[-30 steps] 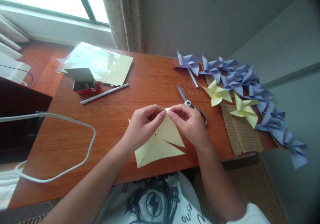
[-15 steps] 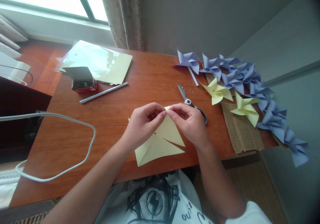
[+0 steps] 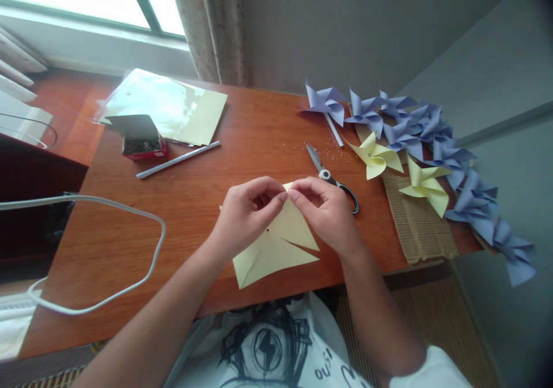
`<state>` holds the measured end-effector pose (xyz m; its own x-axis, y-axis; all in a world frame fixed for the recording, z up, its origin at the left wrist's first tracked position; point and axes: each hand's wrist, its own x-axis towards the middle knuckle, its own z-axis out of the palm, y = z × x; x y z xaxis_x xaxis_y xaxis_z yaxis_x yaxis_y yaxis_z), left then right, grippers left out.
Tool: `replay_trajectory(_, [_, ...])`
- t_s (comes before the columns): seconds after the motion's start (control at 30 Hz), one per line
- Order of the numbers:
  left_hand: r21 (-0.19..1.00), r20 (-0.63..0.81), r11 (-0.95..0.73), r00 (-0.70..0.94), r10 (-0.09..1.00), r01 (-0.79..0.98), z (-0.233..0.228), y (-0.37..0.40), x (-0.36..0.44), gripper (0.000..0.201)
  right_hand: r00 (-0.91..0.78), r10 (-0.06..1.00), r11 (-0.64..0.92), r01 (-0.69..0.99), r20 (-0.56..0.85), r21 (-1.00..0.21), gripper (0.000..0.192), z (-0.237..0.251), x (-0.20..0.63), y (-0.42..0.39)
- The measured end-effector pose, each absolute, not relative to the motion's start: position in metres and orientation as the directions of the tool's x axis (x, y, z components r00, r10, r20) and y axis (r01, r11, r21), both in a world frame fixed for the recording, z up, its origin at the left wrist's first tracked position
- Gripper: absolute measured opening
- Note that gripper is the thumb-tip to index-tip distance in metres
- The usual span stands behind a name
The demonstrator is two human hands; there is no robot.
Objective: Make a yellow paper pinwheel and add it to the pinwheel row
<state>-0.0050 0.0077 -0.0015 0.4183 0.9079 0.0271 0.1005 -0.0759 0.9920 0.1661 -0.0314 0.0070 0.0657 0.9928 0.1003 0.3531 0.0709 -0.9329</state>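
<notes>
Both forearms angle in over the wooden desk (image 3: 207, 186), the left hand (image 3: 246, 215) and right hand (image 3: 326, 212) curled knuckles-up, fingertips pinched together on the far corner of the cut yellow paper square (image 3: 276, 247) lying just before the scissors (image 3: 330, 177).
</notes>
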Motion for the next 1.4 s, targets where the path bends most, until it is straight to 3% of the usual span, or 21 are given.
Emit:
replay_trajectory(0.17, [0.962, 0.103, -0.188, 0.374, 0.922, 0.197, -0.002, 0.006, -0.003, 0.013, 0.024, 0.978, 0.166, 0.513, 0.207, -0.842, 0.007, 0.012, 0.165, -0.03])
replay_trajectory(0.3, [0.934, 0.163, -0.259, 0.351, 0.922, 0.246, -0.002, 0.006, -0.002, 0.011, 0.005, 0.975, 0.183, 0.537, 0.22, -0.823, 0.009, 0.014, 0.164, -0.029])
replay_trajectory(0.7, [0.952, 0.124, -0.217, 0.377, 0.918, 0.216, 0.001, 0.007, -0.004, 0.012, 0.054, 0.981, 0.137, 0.476, 0.185, -0.869, 0.008, 0.008, 0.166, -0.031])
replay_trajectory(1.17, [0.947, 0.142, -0.237, 0.375, 0.916, 0.219, -0.001, 0.007, -0.004, 0.012, 0.013, 0.97, 0.192, 0.574, 0.244, -0.796, 0.009, 0.015, 0.164, -0.033])
replay_trajectory(1.4, [0.915, 0.21, -0.308, 0.344, 0.915, 0.262, 0.0, 0.006, -0.005, 0.009, 0.006, 0.931, 0.264, 0.68, 0.365, -0.684, 0.011, 0.016, 0.156, -0.037])
